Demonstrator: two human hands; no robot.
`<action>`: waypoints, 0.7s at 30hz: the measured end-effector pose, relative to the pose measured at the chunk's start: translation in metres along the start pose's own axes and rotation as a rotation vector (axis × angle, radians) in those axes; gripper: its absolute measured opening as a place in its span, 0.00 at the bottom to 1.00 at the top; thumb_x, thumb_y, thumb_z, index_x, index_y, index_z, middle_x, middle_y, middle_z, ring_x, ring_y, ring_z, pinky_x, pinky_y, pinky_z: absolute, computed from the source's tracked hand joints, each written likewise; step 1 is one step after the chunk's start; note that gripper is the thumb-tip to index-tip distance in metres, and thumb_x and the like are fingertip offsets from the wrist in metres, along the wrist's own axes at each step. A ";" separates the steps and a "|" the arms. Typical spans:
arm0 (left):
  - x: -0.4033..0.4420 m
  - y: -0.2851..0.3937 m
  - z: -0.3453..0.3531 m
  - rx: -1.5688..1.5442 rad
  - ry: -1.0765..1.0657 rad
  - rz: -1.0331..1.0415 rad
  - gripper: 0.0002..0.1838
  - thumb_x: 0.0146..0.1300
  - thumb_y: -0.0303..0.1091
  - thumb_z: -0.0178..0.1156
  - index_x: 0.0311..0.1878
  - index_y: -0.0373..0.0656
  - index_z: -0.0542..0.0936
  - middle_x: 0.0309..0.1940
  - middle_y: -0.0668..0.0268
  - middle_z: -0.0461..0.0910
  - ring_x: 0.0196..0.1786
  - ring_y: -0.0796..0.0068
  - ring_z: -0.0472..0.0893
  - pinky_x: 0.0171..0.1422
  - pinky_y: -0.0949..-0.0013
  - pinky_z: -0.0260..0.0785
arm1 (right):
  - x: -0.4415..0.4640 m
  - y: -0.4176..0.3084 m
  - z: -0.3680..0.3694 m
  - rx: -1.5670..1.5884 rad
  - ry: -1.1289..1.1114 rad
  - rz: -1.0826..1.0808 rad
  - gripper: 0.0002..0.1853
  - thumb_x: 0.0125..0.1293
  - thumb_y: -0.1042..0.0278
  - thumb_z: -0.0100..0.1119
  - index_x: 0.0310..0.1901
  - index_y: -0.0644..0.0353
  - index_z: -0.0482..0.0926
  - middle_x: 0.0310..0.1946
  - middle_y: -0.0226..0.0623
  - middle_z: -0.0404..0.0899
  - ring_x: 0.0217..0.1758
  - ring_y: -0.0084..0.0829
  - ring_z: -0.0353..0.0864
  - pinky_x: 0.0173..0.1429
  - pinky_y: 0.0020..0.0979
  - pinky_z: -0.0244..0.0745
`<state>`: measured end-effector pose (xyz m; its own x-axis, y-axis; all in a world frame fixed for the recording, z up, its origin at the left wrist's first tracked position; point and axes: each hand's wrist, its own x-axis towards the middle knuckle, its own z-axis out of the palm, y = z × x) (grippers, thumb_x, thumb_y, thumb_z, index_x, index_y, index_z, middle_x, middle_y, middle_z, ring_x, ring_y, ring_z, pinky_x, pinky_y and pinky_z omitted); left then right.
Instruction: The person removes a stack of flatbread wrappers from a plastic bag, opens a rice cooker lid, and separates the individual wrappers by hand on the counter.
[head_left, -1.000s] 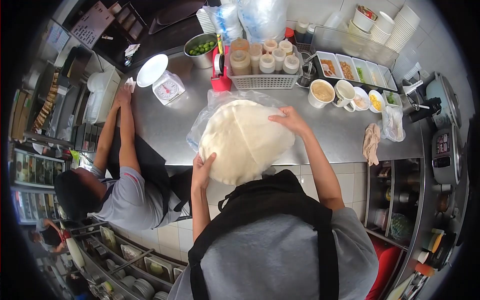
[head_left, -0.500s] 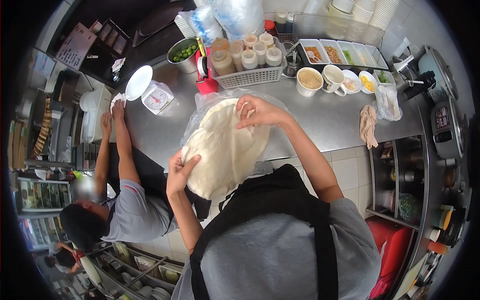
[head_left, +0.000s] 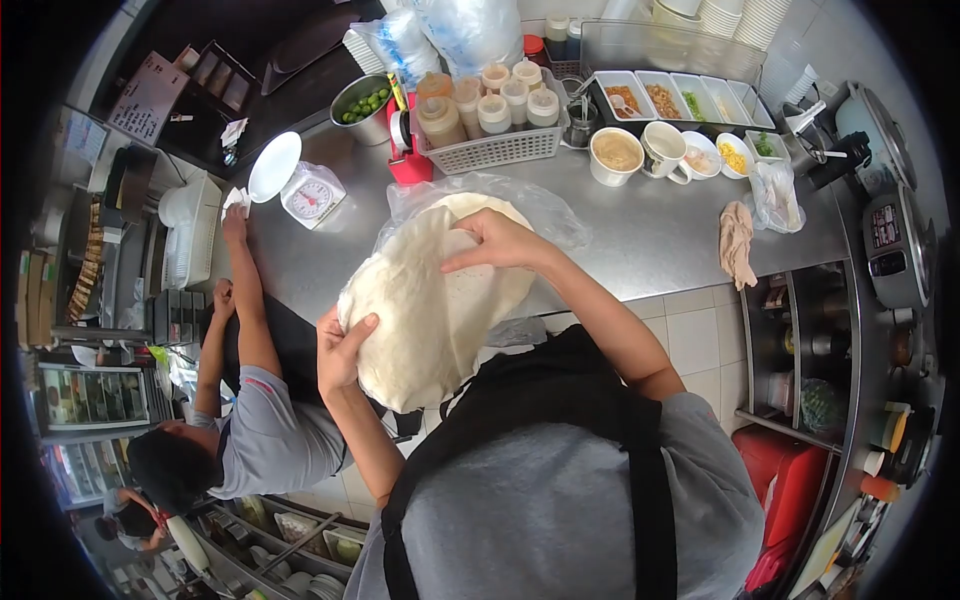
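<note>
A large, pale, floppy round that looks like a sheet of dough [head_left: 405,325] hangs between my hands above the counter's front edge. My left hand [head_left: 343,348] grips its left rim, thumb on top and fingers underneath. My right hand [head_left: 495,243] pinches its upper part, with the thumb pointing left and some fingertips hidden in the fold. Behind it shows another pale layer [head_left: 510,285], partly covered. Under and beyond them, a clear plastic bag [head_left: 560,215] lies crumpled on the steel counter [head_left: 640,250].
Beyond the bag stand a basket of squeeze bottles [head_left: 490,150] and a red tape dispenser [head_left: 408,160]. A kitchen scale [head_left: 313,195] sits to the left, where a co-worker's hand [head_left: 236,220] wipes with a white cloth. Cups, small bowls and a beige rag [head_left: 737,245] are at right.
The dough sheet has moved left and slightly down with my left hand. My right hand has shifted lower, folding the sheet's top. One of the co-worker's hands has drawn back from the cloth.
</note>
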<state>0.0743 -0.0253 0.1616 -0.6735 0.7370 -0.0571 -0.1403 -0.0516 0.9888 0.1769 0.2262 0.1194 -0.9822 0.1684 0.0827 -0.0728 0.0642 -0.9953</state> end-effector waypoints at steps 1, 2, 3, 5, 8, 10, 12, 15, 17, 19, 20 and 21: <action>-0.001 -0.001 -0.002 -0.020 0.014 0.009 0.18 0.53 0.23 0.62 0.49 0.30 0.76 0.40 0.60 0.81 0.39 0.75 0.80 0.47 0.75 0.70 | 0.002 0.006 -0.001 0.010 -0.043 0.021 0.15 0.49 0.65 0.71 0.35 0.65 0.81 0.22 0.25 0.76 0.25 0.15 0.69 0.30 0.21 0.64; -0.001 -0.002 -0.003 -0.040 0.027 0.020 0.18 0.53 0.23 0.62 0.49 0.30 0.76 0.40 0.59 0.81 0.40 0.75 0.80 0.47 0.74 0.70 | 0.007 0.014 -0.004 0.019 -0.086 0.041 0.16 0.51 0.67 0.70 0.40 0.66 0.81 0.26 0.26 0.78 0.28 0.14 0.72 0.33 0.20 0.66; -0.002 -0.002 -0.005 -0.083 0.039 0.020 0.18 0.53 0.23 0.61 0.49 0.29 0.76 0.40 0.59 0.81 0.40 0.74 0.80 0.48 0.74 0.70 | 0.009 0.020 -0.006 0.027 -0.129 0.060 0.17 0.52 0.70 0.69 0.44 0.66 0.80 0.30 0.26 0.81 0.31 0.14 0.74 0.35 0.20 0.69; -0.005 -0.003 -0.008 -0.170 0.061 0.021 0.17 0.54 0.22 0.60 0.48 0.29 0.75 0.40 0.58 0.81 0.40 0.73 0.81 0.49 0.73 0.71 | 0.005 0.014 -0.010 0.113 -0.128 0.150 0.15 0.53 0.72 0.68 0.43 0.67 0.81 0.32 0.28 0.81 0.33 0.15 0.75 0.37 0.19 0.69; -0.006 -0.006 -0.010 -0.249 0.101 0.037 0.17 0.53 0.21 0.59 0.48 0.29 0.75 0.41 0.57 0.81 0.40 0.71 0.81 0.49 0.71 0.72 | -0.009 0.014 -0.014 0.208 -0.066 0.191 0.16 0.53 0.72 0.67 0.44 0.67 0.80 0.34 0.30 0.82 0.34 0.15 0.77 0.38 0.19 0.70; -0.005 -0.009 -0.014 -0.274 0.108 0.065 0.17 0.53 0.21 0.59 0.49 0.29 0.75 0.41 0.57 0.81 0.40 0.71 0.81 0.48 0.71 0.72 | -0.020 0.019 -0.011 0.297 0.010 0.191 0.16 0.54 0.72 0.67 0.44 0.68 0.79 0.34 0.29 0.81 0.33 0.15 0.76 0.36 0.19 0.70; -0.004 -0.010 -0.015 -0.290 0.108 0.081 0.17 0.53 0.20 0.59 0.49 0.29 0.75 0.41 0.57 0.81 0.39 0.71 0.82 0.47 0.72 0.73 | -0.029 0.029 -0.006 0.422 0.101 0.194 0.16 0.54 0.71 0.67 0.43 0.67 0.80 0.30 0.27 0.80 0.30 0.14 0.74 0.32 0.18 0.68; -0.004 -0.004 -0.011 -0.287 0.071 0.078 0.17 0.52 0.20 0.59 0.47 0.29 0.76 0.40 0.57 0.81 0.38 0.70 0.82 0.46 0.72 0.73 | -0.031 0.055 -0.006 0.387 0.035 0.154 0.18 0.54 0.71 0.67 0.46 0.67 0.78 0.31 0.27 0.80 0.31 0.13 0.74 0.34 0.17 0.67; -0.006 0.009 0.000 -0.277 0.012 0.077 0.15 0.51 0.19 0.59 0.45 0.30 0.77 0.38 0.57 0.82 0.37 0.70 0.82 0.45 0.73 0.73 | -0.027 0.033 -0.002 0.348 0.012 0.080 0.16 0.54 0.70 0.68 0.44 0.67 0.79 0.29 0.25 0.79 0.30 0.11 0.72 0.33 0.16 0.66; -0.008 0.007 -0.008 -0.293 0.005 0.103 0.14 0.49 0.19 0.59 0.42 0.30 0.78 0.38 0.57 0.82 0.36 0.70 0.82 0.45 0.72 0.73 | -0.022 0.011 0.001 0.235 -0.030 0.073 0.15 0.54 0.71 0.67 0.43 0.67 0.80 0.30 0.24 0.79 0.31 0.11 0.73 0.36 0.17 0.67; -0.009 0.008 -0.009 -0.303 0.009 0.116 0.14 0.49 0.19 0.59 0.41 0.30 0.78 0.37 0.57 0.82 0.36 0.70 0.82 0.44 0.72 0.73 | -0.020 0.003 0.002 0.142 -0.058 0.103 0.14 0.54 0.71 0.67 0.42 0.66 0.80 0.32 0.25 0.80 0.34 0.12 0.74 0.38 0.17 0.69; -0.008 0.009 -0.012 -0.313 0.013 0.131 0.13 0.49 0.19 0.59 0.41 0.30 0.79 0.37 0.57 0.82 0.36 0.69 0.82 0.44 0.72 0.73 | -0.016 -0.001 0.001 0.048 -0.086 0.132 0.13 0.55 0.72 0.67 0.42 0.65 0.80 0.34 0.25 0.81 0.36 0.12 0.76 0.41 0.18 0.71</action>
<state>0.0703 -0.0397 0.1690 -0.7095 0.7018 0.0639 -0.2667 -0.3514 0.8974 0.1929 0.2224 0.1193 -0.9949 0.0875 -0.0511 0.0513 0.0001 -0.9987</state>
